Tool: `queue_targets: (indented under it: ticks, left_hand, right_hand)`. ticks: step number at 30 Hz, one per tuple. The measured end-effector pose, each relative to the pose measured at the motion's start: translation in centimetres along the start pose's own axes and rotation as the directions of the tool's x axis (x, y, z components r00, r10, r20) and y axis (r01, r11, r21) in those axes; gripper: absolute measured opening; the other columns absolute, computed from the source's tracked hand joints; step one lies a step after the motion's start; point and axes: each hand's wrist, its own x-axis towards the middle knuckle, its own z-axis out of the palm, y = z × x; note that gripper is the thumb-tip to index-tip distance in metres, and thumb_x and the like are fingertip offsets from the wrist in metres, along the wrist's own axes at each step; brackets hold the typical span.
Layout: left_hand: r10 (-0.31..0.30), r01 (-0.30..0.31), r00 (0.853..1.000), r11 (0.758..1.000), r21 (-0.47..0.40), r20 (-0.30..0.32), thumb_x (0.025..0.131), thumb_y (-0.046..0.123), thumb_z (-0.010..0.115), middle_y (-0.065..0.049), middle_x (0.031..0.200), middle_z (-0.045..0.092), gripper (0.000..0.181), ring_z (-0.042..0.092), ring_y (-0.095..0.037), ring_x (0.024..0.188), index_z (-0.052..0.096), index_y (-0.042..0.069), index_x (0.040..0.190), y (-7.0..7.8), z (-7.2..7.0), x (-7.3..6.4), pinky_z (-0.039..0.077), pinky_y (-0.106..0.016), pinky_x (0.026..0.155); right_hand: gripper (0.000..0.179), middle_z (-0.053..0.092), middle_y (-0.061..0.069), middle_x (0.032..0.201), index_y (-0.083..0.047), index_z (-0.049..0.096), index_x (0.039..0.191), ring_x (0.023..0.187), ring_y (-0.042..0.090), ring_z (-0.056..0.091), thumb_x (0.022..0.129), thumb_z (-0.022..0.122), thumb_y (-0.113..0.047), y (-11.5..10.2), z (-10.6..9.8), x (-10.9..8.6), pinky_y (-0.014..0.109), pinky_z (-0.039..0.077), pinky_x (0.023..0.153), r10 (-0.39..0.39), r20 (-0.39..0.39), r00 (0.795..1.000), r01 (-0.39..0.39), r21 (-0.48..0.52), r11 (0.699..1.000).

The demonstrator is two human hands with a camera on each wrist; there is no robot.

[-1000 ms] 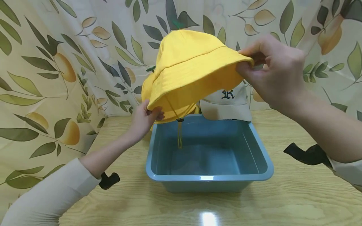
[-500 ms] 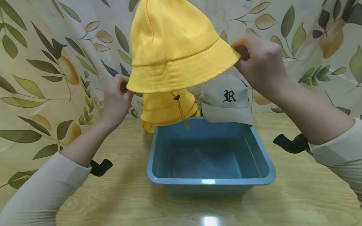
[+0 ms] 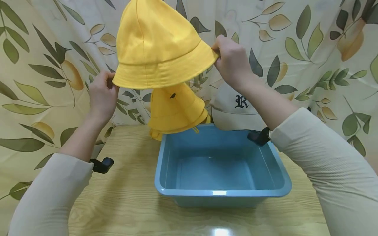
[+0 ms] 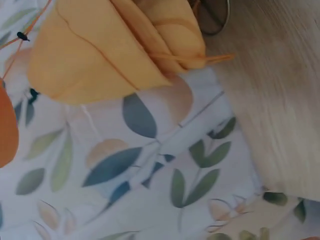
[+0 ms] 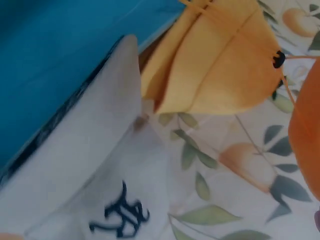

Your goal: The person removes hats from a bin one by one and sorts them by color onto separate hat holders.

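Observation:
A yellow bucket hat (image 3: pixel 162 49) is held up at the left of the head view, its crown cut off by the top edge. My left hand (image 3: pixel 102 93) pinches the left end of its brim. The right end is pinched by my right hand (image 3: pixel 233 64). Below and behind it sit stacked yellow hats (image 3: pixel 175 111) at the back left of the blue tub (image 3: pixel 222 193). A chin cord with a dark toggle (image 5: pixel 278 59) hangs from the held hat in the right wrist view. Neither wrist view plainly shows the fingers.
A pale cap (image 3: pixel 228 111) with a dark letter R rests at the tub's back right, partly behind my right forearm. The tub stands on a wooden table (image 3: pixel 127 196). A leaf-patterned curtain (image 3: pixel 265 19) hangs behind everything.
Both hands carried the bucket hat up and then left, away from above the tub. It now shows its outer side, while earlier its underside showed. My right forearm now crosses the cap.

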Motion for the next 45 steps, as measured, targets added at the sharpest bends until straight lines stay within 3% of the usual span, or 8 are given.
queue_targets:
  ticks: [9,18,22,26,29,31,39,45]
  left_hand:
    - [-0.023,0.021,1.000,0.997,0.071,0.019,0.090,0.002,0.050,-0.025,0.085,0.061,0.017,0.055,-0.034,0.073,0.059,-0.010,0.097,-3.1,2.4,-0.4,0.041,-0.037,0.065]
    - [-0.086,0.068,0.983,0.991,0.116,0.162,0.092,0.003,0.047,-0.023,0.088,0.061,0.017,0.056,-0.034,0.073,0.058,-0.009,0.097,-4.9,4.6,-2.6,0.045,-0.041,0.065]
    - [-0.125,0.086,0.962,0.983,0.165,0.244,0.094,0.009,0.045,-0.021,0.089,0.060,0.019,0.056,-0.033,0.072,0.056,-0.006,0.098,-5.4,5.2,-3.9,0.046,-0.040,0.063]
    - [-0.172,0.111,0.933,0.973,0.201,0.317,0.096,0.013,0.043,-0.021,0.093,0.060,0.023,0.057,-0.032,0.076,0.055,-0.005,0.104,-5.8,5.9,-4.8,0.047,-0.040,0.065]
    - [-0.153,0.082,0.929,0.973,0.214,0.336,0.095,0.010,0.045,-0.021,0.091,0.059,0.020,0.057,-0.033,0.079,0.055,-0.006,0.101,-6.1,6.6,-5.7,0.048,-0.041,0.067]
    - [-0.127,0.051,0.933,0.973,0.225,0.336,0.094,0.009,0.047,-0.021,0.089,0.060,0.017,0.058,-0.033,0.077,0.056,-0.005,0.097,-6.4,7.2,-6.4,0.048,-0.041,0.066]
    - [-0.075,0.001,0.935,0.978,0.211,0.347,0.090,0.005,0.052,-0.019,0.081,0.062,0.009,0.059,-0.033,0.069,0.056,-0.003,0.090,-7.4,8.6,-9.1,0.048,-0.041,0.059]
    - [-0.047,-0.016,0.933,0.985,0.172,0.356,0.087,0.000,0.054,-0.018,0.078,0.060,0.005,0.057,-0.031,0.069,0.055,-0.004,0.085,-7.9,9.0,-10.3,0.047,-0.041,0.061]
  right_hand:
    - [0.014,0.058,0.019,0.083,0.007,0.054,0.088,0.070,0.027,0.050,0.088,0.040,0.008,1.6,5.0,-0.3,0.034,0.046,0.063,0.124,0.121,0.985,-0.123,-0.012,0.992]
    - [0.012,0.056,0.018,0.081,0.005,0.053,0.086,0.072,0.028,0.050,0.087,0.042,0.009,3.1,7.9,-2.8,0.037,0.046,0.064,0.181,0.253,0.950,-0.172,-0.056,0.983]
    - [0.010,0.054,0.018,0.078,0.003,0.052,0.084,0.072,0.029,0.050,0.088,0.043,0.006,3.8,8.5,-3.8,0.038,0.046,0.062,0.167,0.292,0.942,-0.151,-0.076,0.986]
    - [0.014,0.050,0.013,0.082,0.000,0.049,0.091,0.072,0.027,0.048,0.080,0.055,0.006,4.2,8.8,-4.5,0.036,0.045,0.061,0.206,0.418,0.885,-0.183,-0.094,0.979]
    - [0.041,0.050,0.012,0.088,-0.003,0.047,0.099,0.077,0.028,0.051,0.065,0.069,0.008,4.4,9.1,-5.1,0.038,0.048,0.066,0.247,0.525,0.814,-0.200,-0.146,0.969]
    - [0.052,0.053,0.013,0.090,-0.004,0.046,0.100,0.081,0.030,0.054,0.057,0.073,0.010,4.6,9.4,-5.5,0.040,0.049,0.069,0.251,0.567,0.784,-0.184,-0.175,0.967]
    - [0.014,0.061,0.015,0.089,-0.005,0.054,0.094,0.083,0.030,0.059,0.090,0.042,0.000,4.8,10.3,-7.1,0.041,0.049,0.067,0.143,0.598,0.789,-0.054,-0.165,0.985]
    - [0.009,0.061,0.013,0.084,-0.005,0.052,0.089,0.075,0.031,0.058,0.091,0.044,-0.003,4.3,10.7,-7.8,0.042,0.048,0.063,0.031,0.692,0.721,0.108,-0.156,0.982]
